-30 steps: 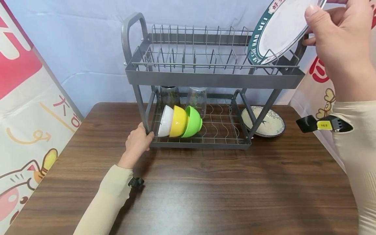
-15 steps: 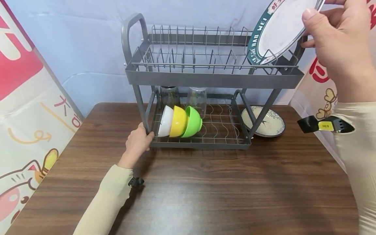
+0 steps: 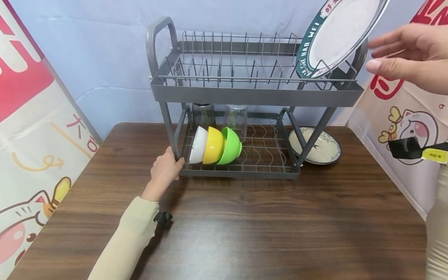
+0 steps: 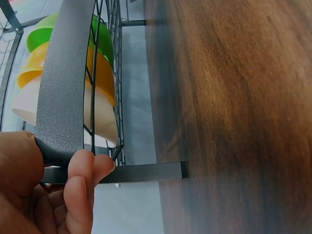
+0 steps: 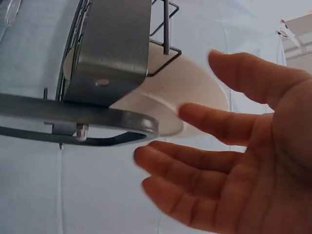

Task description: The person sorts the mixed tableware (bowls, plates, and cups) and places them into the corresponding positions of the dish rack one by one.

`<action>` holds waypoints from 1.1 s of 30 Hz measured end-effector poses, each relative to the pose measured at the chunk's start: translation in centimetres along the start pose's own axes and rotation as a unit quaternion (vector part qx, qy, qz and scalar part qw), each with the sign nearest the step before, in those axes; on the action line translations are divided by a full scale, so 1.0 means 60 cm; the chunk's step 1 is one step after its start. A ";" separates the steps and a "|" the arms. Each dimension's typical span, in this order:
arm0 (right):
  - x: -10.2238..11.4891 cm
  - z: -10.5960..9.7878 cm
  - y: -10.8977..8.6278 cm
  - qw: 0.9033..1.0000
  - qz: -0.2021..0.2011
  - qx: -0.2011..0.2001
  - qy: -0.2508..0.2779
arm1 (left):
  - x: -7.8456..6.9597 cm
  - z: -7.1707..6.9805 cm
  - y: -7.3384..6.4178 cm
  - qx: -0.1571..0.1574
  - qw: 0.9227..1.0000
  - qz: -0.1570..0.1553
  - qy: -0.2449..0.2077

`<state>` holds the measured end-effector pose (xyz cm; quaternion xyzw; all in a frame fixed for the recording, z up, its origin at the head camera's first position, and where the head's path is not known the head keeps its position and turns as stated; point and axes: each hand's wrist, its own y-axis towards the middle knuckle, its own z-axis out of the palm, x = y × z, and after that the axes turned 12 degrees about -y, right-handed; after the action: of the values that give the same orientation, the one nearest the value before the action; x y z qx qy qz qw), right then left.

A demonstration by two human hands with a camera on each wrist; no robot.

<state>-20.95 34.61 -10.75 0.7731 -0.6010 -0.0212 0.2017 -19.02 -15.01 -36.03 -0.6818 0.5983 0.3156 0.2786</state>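
A grey two-tier dish rack (image 3: 255, 93) stands at the back of the table. My left hand (image 3: 165, 167) grips its front left leg low down; in the left wrist view the thumb and fingers (image 4: 80, 195) curl around the bar. An oval white plate (image 3: 344, 33) with a green lettered rim leans in the upper tier's right end, tilted to the right. My right hand (image 3: 413, 54) is just right of that plate, fingers spread and holding nothing. The right wrist view has the palm (image 5: 234, 156) beside the plate's underside (image 5: 195, 92) and the rack's handle (image 5: 126, 122).
White, yellow and green bowls (image 3: 231, 147) lie nested on their sides in the lower tier. Behind them stand two glasses (image 3: 236, 118). A patterned plate (image 3: 323, 149) rests on the wooden table (image 3: 266, 225), right of the rack. Printed cloths hang at both sides.
My right hand has let go of the oval plate and moved right, its fingers now extended. The plate stays leaning in the rack. My left hand keeps its grip on the leg.
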 end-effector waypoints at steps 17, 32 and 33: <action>0.039 0.008 -0.029 0.979 -0.029 0.116 -0.167 | 0.000 0.000 0.000 -0.002 1.000 -0.002 0.008; 0.051 0.013 -0.037 0.979 -0.021 0.134 -0.153 | -0.001 0.000 0.001 -0.001 1.000 -0.001 0.005; 0.051 0.014 -0.037 0.979 -0.019 0.133 -0.151 | -0.001 0.000 0.001 0.000 1.000 -0.001 0.004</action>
<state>-18.26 31.95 -11.61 0.7924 -0.6068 -0.0614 0.0039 -19.07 -14.96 -35.98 -0.6838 0.5988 0.3126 0.2759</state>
